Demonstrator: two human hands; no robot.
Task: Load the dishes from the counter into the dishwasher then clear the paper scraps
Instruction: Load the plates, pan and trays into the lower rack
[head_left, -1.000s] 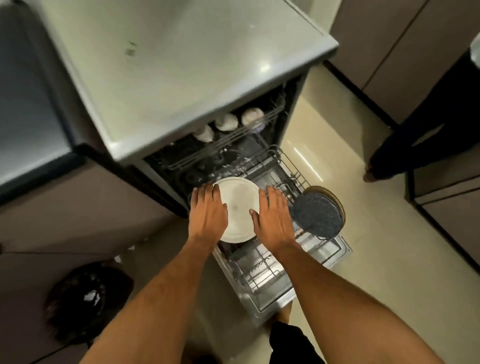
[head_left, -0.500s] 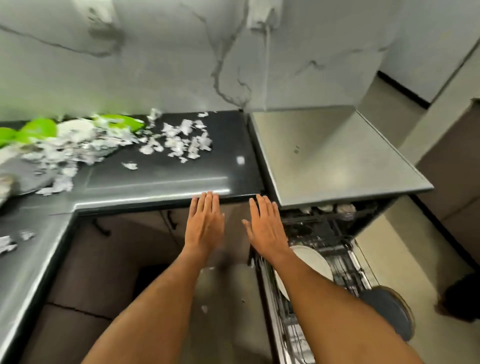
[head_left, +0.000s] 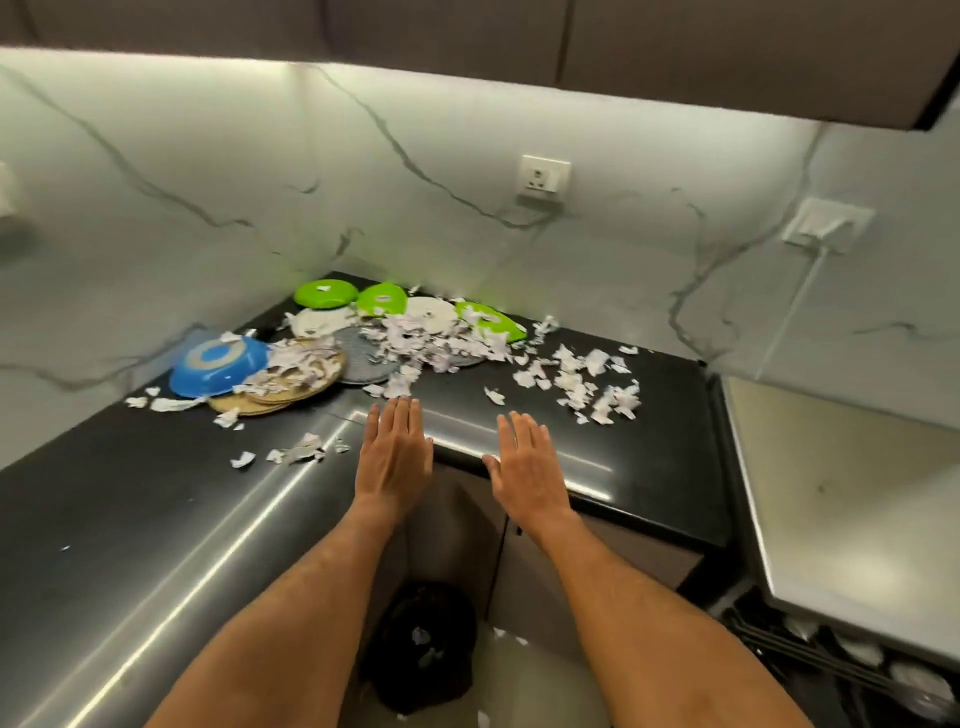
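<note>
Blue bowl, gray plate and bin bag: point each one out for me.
blue bowl (head_left: 221, 366), head view, upturned side wall.
gray plate (head_left: 363, 358), head view, bare speckled face.
bin bag (head_left: 423, 644), head view, black plastic on the floor.

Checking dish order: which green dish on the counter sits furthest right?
The green dish half buried under paper scraps, right of the white plate; the other two lie further left.

Glossy black counter, torn paper scraps, shiny plastic blue bowl (veined marble wall)
</note>
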